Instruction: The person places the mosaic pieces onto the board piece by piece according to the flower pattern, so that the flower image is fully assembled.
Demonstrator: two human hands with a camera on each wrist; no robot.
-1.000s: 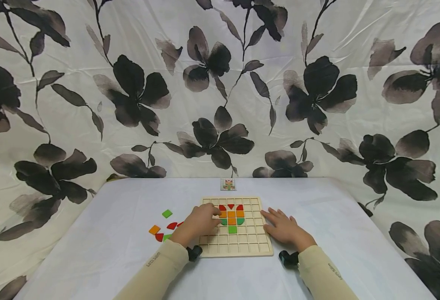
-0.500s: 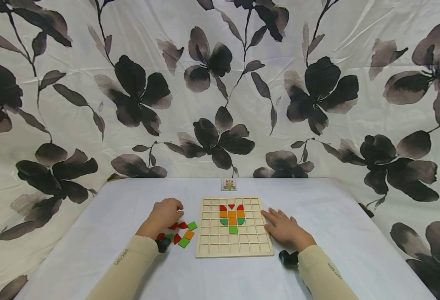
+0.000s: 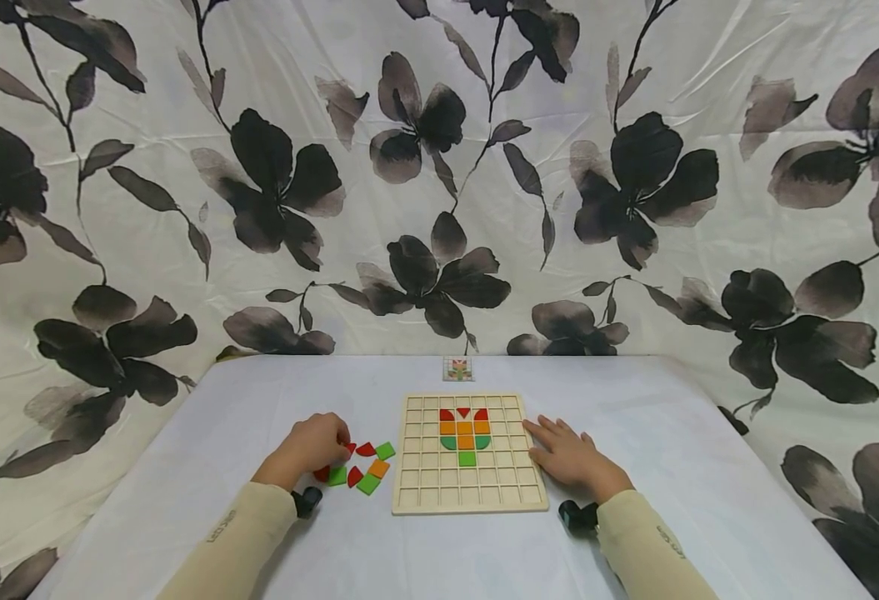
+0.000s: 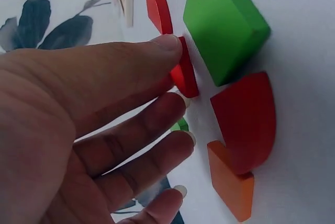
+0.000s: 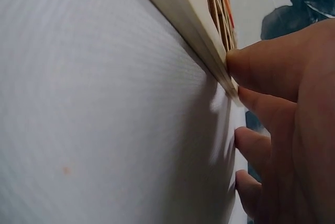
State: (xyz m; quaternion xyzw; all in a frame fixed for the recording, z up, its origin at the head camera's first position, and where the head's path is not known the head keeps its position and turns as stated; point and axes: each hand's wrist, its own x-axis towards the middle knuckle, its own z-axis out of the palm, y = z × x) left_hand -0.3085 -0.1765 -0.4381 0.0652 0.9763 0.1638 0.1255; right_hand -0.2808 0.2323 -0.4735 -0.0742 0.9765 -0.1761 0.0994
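My left hand (image 3: 309, 447) is at the loose pieces left of the board. Between its thumb and index finger it pinches a red quarter-circle wooden piece (image 4: 185, 69); the other fingers are loosely bent. A wooden grid board (image 3: 469, 497) lies mid-table, with red, orange and green pieces set in its upper middle, the lowest being a green square (image 3: 466, 458). My right hand (image 3: 570, 457) lies at the board's right side, fingers spread. Thumb and index fingertips touch the board's edge (image 5: 201, 41) in the right wrist view.
Near the left hand lie several loose pieces, among them a green square (image 3: 367, 484), an orange square (image 3: 379, 469) and a red quarter-circle (image 3: 365, 449). A small pattern card (image 3: 457, 369) lies at the back of the white table (image 3: 259, 392). Behind hangs a floral cloth (image 3: 439, 183).
My left hand has left the board's pattern, moved left to the loose pieces and come down on a red one. The right hand stays at the board's edge.
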